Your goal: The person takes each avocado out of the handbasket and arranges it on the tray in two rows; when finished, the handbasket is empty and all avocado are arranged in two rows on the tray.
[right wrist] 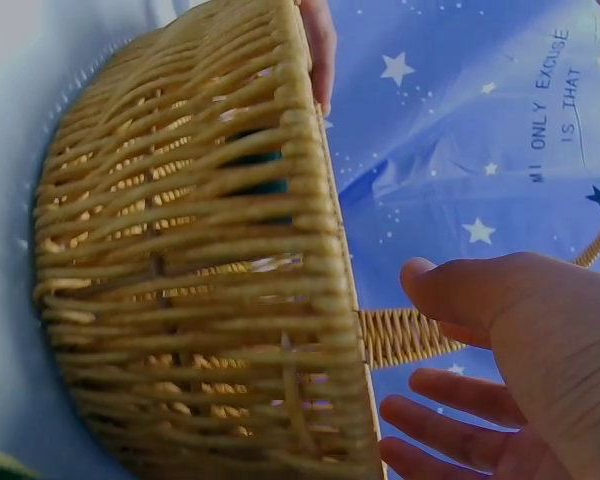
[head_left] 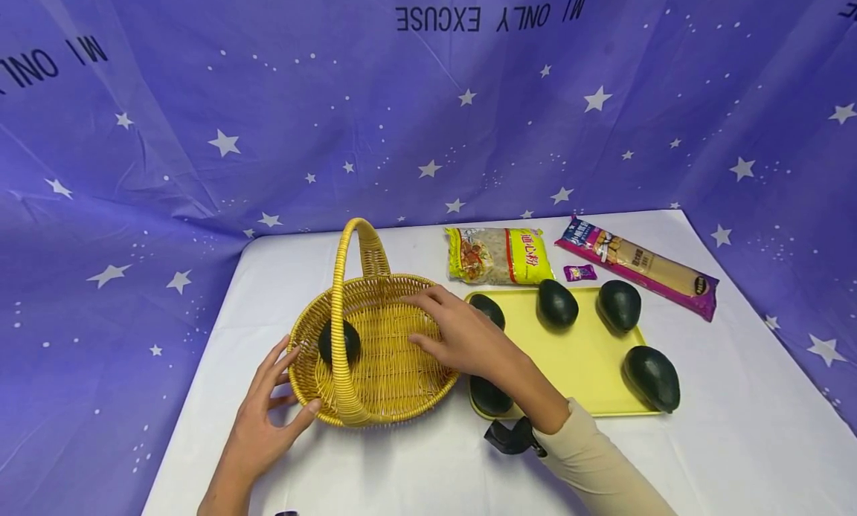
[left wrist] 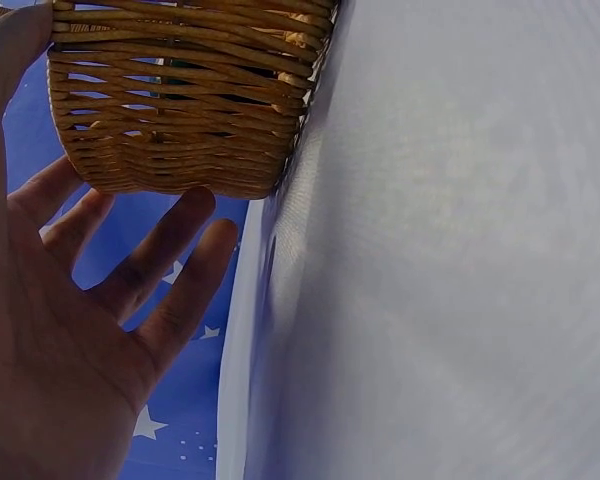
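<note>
A yellow wicker basket [head_left: 395,360] with a tall handle stands on the white table, one dark green avocado [head_left: 326,343] inside at its left. At the basket's left side is my left hand [head_left: 263,415], fingers spread, thumb and fingertips near or touching the rim. In the left wrist view the fingers of this hand [left wrist: 90,300] reach along the woven wall. My right hand [head_left: 469,336] hangs over the basket's right rim, fingers parted and holding nothing. The right wrist view shows the same hand [right wrist: 500,370] beside the rim, its thumb apart from the fingers.
Right of the basket lies a yellow tray [head_left: 576,360] with several avocados [head_left: 557,305]. Behind it are a macaroni bag [head_left: 498,256], a small purple packet [head_left: 579,273] and a long purple noodle pack [head_left: 643,267]. A starry blue curtain [head_left: 375,129] surrounds the table.
</note>
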The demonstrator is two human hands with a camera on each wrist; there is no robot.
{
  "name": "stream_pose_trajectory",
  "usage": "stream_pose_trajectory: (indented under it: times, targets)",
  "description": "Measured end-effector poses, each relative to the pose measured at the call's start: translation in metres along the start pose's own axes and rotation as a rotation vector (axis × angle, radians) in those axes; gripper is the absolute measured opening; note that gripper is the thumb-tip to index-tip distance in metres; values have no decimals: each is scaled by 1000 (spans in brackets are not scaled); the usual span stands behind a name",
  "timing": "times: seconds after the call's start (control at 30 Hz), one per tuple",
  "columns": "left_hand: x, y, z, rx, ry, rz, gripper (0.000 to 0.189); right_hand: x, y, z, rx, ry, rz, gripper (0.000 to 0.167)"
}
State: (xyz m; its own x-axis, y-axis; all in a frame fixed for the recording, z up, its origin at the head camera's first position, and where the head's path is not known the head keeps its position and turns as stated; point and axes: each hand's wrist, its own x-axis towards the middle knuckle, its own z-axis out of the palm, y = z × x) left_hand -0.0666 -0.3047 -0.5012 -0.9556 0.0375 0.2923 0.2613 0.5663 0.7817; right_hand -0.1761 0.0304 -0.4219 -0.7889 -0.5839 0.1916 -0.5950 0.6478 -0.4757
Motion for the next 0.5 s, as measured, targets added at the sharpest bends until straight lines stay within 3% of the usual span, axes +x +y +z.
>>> stream_pose_trajectory:
  times: [0.5]
  targets:
    - [-1, 0, 0, -15, 2, 13, 91, 18, -23, 18, -26, -69, -106, 56]
